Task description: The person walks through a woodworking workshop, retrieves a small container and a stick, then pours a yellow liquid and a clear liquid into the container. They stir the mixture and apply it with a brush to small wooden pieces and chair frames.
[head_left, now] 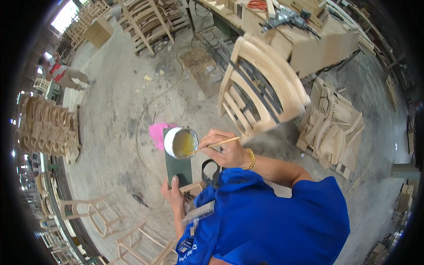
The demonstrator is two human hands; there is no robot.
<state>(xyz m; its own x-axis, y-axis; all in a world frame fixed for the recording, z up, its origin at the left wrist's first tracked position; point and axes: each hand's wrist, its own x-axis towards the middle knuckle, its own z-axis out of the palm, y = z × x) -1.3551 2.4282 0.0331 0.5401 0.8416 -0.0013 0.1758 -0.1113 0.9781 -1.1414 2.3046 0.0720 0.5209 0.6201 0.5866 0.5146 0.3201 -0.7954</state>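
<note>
View from the head camera over a workshop floor. The left hand (173, 194) supports a dark green board (179, 165) from below, thumb lying on its near edge, its grip closed on the board. On the board's far end stands 1 round white can (181, 142), open at the top and tilted slightly toward the viewer; it holds a yellowish, translucent liquid that fills much of the interior, with a pale rim all around. The right hand (225, 149), a gold bracelet (251, 159) at its wrist, pinches a thin wooden stick (216, 145) between thumb and fingers; the stick's far end dips into the liquid at the can's right edge, so this grip is clenched on the stick. Can and board are held above the concrete floor (119, 132), in front of the person's blue shirt (269, 221). A pink object (157, 132) shows just behind the can. Beyond the right hand stands an unfinished pale wooden chair (260, 88); to its right lies a stack of curved wooden parts (333, 128). A power drill (287, 18) rests on a table (318, 44) at the top. Another person (66, 75) stands at far left.
</note>
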